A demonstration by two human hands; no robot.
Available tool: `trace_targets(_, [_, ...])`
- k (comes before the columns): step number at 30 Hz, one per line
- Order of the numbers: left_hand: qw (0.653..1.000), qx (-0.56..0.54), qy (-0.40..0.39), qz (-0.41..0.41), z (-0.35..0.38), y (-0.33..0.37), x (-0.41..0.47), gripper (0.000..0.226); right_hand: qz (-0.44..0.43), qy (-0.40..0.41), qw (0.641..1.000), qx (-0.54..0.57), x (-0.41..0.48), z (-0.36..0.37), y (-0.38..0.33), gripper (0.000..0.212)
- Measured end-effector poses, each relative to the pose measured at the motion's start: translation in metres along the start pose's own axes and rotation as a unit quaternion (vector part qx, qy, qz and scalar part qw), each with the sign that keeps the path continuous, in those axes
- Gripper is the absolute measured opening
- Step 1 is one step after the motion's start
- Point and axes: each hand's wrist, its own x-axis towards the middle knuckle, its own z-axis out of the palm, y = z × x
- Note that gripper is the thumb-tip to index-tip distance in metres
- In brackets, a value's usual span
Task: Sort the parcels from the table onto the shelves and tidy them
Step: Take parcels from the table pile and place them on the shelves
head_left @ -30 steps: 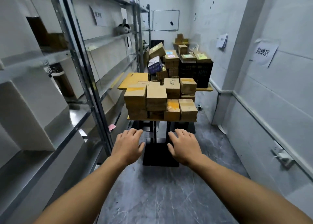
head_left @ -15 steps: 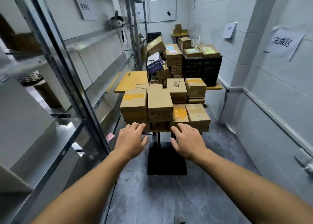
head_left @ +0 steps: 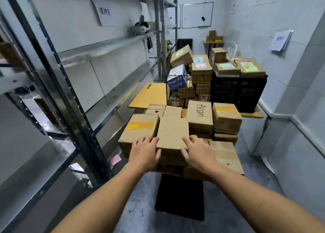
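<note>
plain cardboard parcel [head_left: 172, 133], upright, front of table [head_left: 146, 96]

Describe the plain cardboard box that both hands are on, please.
The plain cardboard box is brown and unprinted, closed, lying roughly flat atop other parcels at the pile's near edge. A yellow-taped box sits against its left side; the Align box stands behind to its right. The left hand and right hand grip its near corners, fingers over the top edge, thumbs on the front face.
</note>
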Motion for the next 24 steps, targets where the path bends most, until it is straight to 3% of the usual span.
trace_targets(9, [0.999,0.035,0.004,-0.008,0.035,0.001,0.014,0.046,0.080,-0.032,0.978,0.191,0.034,0.050,0.016,0.045])
trace_targets(17, [0.999,0.026,0.002,-0.045,0.049,0.015,0.011,0.050,0.130,0.006,0.930,0.344,0.034,0.070,0.022,0.040])
trace_targets(21, [0.998,-0.044,0.031,-0.036,0.046,0.020,0.008,0.049,0.161,0.040,0.904,0.395,0.031,0.065,0.023,0.034])
trace_targets(24, [0.976,-0.207,0.069,-0.027,0.045,0.023,0.008,0.047,0.177,0.058,0.884,0.429,0.027,0.055,0.028,0.028])
